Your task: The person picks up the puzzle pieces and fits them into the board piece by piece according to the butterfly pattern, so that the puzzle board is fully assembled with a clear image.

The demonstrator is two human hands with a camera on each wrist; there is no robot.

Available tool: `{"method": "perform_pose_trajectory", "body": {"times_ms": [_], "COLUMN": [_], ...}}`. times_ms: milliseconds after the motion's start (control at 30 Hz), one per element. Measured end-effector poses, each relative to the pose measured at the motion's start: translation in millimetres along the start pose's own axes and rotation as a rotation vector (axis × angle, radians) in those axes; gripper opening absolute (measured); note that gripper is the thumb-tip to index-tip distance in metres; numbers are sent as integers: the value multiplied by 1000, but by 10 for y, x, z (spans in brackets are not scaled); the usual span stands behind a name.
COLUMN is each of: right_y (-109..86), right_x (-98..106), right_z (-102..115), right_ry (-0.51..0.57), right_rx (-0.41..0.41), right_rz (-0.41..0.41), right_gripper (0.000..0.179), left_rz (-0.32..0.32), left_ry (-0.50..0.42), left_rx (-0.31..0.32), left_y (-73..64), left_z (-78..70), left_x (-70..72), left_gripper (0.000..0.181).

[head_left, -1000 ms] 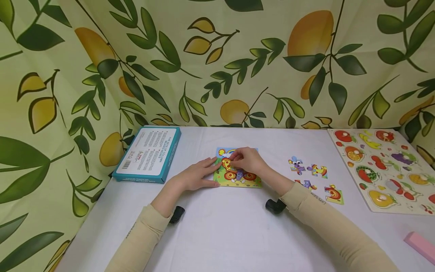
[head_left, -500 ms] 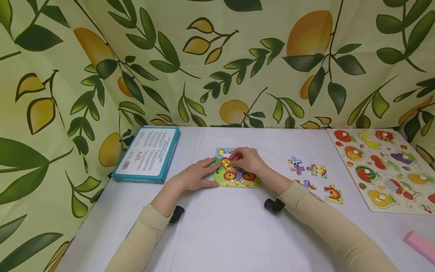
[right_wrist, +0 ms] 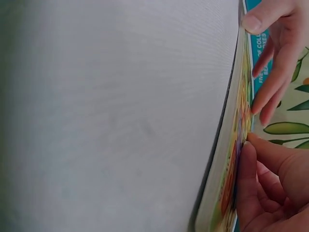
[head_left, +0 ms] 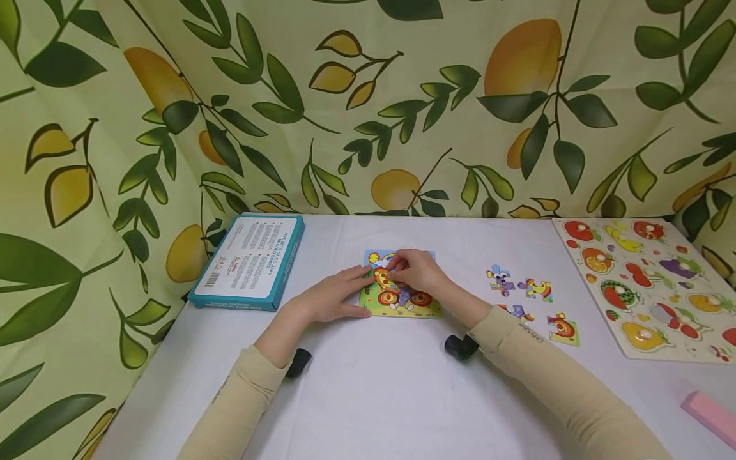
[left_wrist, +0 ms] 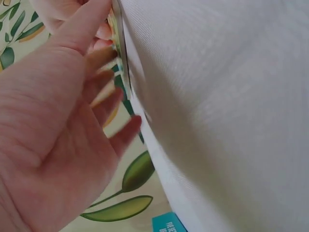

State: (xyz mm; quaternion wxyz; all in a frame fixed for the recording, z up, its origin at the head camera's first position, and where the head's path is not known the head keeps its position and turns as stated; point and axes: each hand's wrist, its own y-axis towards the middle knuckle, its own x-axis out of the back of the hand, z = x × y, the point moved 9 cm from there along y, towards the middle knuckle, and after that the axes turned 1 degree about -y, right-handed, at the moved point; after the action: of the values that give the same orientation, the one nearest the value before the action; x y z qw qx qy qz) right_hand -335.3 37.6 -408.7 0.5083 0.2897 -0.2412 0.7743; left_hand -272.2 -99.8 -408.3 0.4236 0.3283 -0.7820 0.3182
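A small jigsaw puzzle board [head_left: 376, 309] with a bright cartoon picture lies flat on the white table. My left hand [head_left: 330, 298] rests at its left side, fingers spread and straight, the thumb at the near corner. In the left wrist view, the left hand [left_wrist: 63, 111] shows its extended fingers at the board's edge. My right hand [head_left: 424, 273] pinches a puzzle piece with thumb and index finger low over the board's middle; the fingers hide most of that piece. The right wrist view shows the right hand [right_wrist: 273, 186] with thumb and fingertip down at the board's surface.
Several loose puzzle pieces [head_left: 539, 289] lie right of the board. Farther right is a fruit peg board [head_left: 618, 326], with a pink block [head_left: 710, 412] nearer. A teal box [head_left: 247, 262] lies at the left. Black objects [head_left: 460, 348] show beneath both wrists. A patterned curtain [head_left: 345, 128] stands behind.
The right fingers have shifted very slightly at the board's middle, and the piece there appears to lie flatter. The left hand stays in place.
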Motion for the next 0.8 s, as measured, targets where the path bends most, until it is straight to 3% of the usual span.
{"method": "perform_pose_trajectory", "body": {"times_ms": [133,433,633,800], "right_y": [-4,-100,-380,-698], "right_x": [-3,70,575,1074], "right_z": [-2,-30,-335,-732], "right_ry": [2,-15,-5,-175], "right_rx": [-5,54,47,-12], "right_rz": [9,81,-16,-69], "right_gripper": [14,19,20,26], "left_rz": [3,4,-3,-14], "left_ry": [-18,84,92,97], "left_rx": [-33,-13,-9,-10], "left_y": [17,66,74,71], "left_z": [-53,-90,-107,-112], "left_x": [-11,-30,-39,-29], "left_gripper": [70,68,66,66]}}
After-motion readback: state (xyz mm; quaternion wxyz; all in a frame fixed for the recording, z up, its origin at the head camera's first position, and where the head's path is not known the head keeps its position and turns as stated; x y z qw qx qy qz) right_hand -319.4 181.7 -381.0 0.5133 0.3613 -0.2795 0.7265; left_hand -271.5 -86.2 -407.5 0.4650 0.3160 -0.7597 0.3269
